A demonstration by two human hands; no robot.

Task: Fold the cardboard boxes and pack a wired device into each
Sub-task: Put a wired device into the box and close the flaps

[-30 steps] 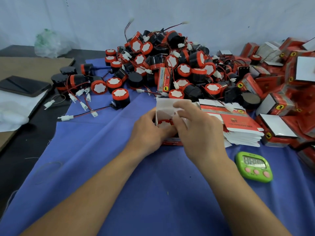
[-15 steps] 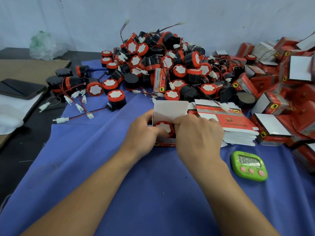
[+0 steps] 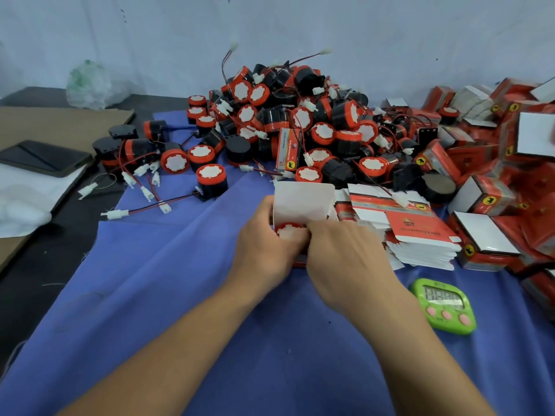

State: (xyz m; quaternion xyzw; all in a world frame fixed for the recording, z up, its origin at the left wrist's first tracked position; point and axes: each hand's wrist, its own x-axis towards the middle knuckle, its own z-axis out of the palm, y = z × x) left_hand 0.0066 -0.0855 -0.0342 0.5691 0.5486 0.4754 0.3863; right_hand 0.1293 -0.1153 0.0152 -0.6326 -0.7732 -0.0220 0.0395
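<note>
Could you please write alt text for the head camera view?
Both hands, left hand and right hand, press a red-capped device into an open box on a blue cloth. Behind lies a device pile; flat boxes and a green timer sit right.

The green timer [image 3: 444, 306] is showing four digits on its screen, too blurred to read with certainty. The upright carton [image 3: 287, 149] in the heap is carrying vertical print that appears to read "Genuine Parts". The flat cartons [image 3: 414, 228] are bearing a line of print too small to read. Yellow round emblems are showing on the folded boxes [image 3: 483, 202].
</note>
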